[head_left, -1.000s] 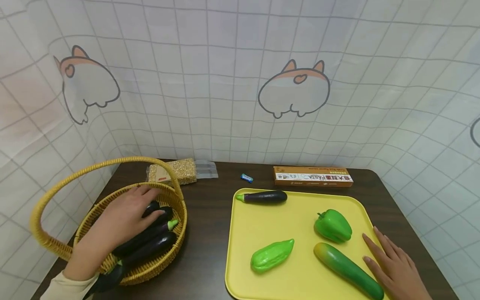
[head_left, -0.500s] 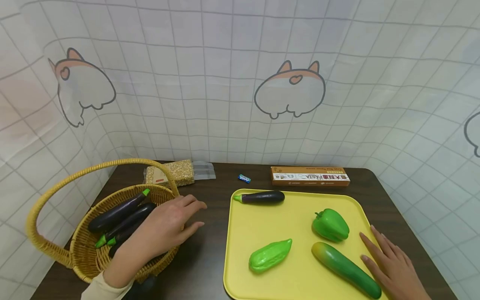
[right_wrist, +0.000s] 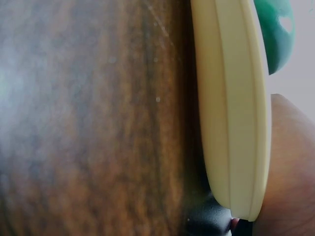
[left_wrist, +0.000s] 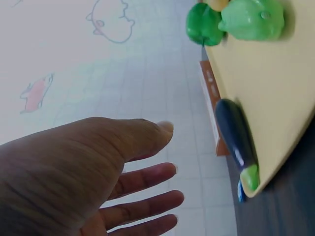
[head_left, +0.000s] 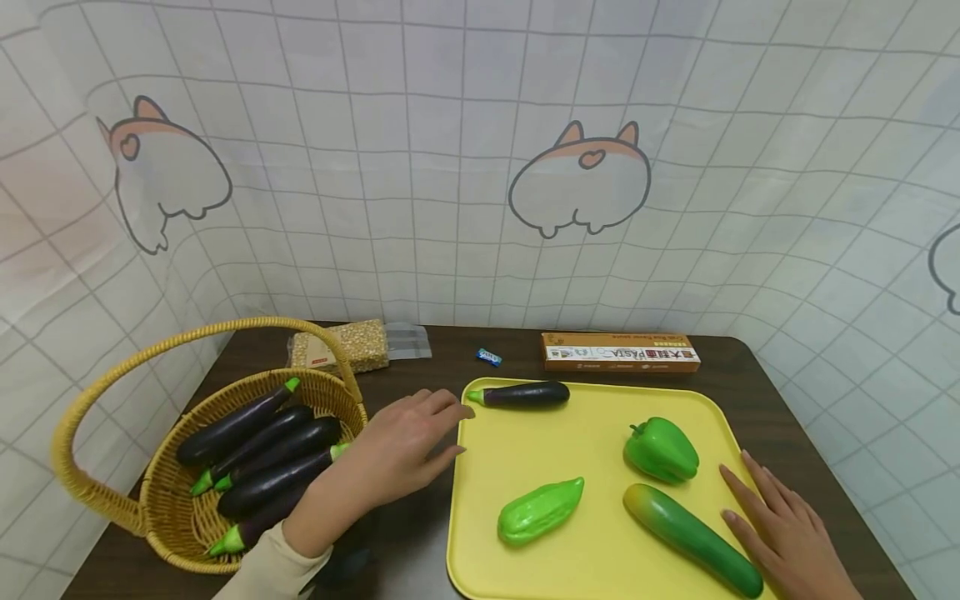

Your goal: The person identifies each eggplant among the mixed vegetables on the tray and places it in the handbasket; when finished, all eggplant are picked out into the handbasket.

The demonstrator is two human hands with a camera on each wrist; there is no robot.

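Note:
My left hand point(head_left: 401, 446) hovers between the wicker basket point(head_left: 153, 508) and the left edge of the yellow tray point(head_left: 585, 442). Nothing is in its spread fingers, as the left wrist view also shows. An eggplant point(head_left: 528, 395) lies at the tray's far left corner, just beyond the fingertips. Several more eggplants point(head_left: 240, 427) fill the basket. My right hand point(head_left: 795, 533) rests over the tray's right edge with its fingers extended, beside a long green cucumber-like vegetable point(head_left: 693, 537) with a yellow end. A green bell pepper point(head_left: 662, 450) and a bumpy light-green vegetable point(head_left: 540, 511) lie on the tray.
The basket's tall handle point(head_left: 202, 333) arches over its left and back. Along the table's back are a clear bag of yellowish kernels point(head_left: 352, 346), a small blue packet point(head_left: 489, 357) and a pasta box point(head_left: 621, 352). A gridded curtain point(head_left: 420, 167) surrounds the table.
My left hand has come out of the basket empty and moved right to the tray's edge, uncovering the eggplants. The head view shifted slightly. The right hand has stayed put.

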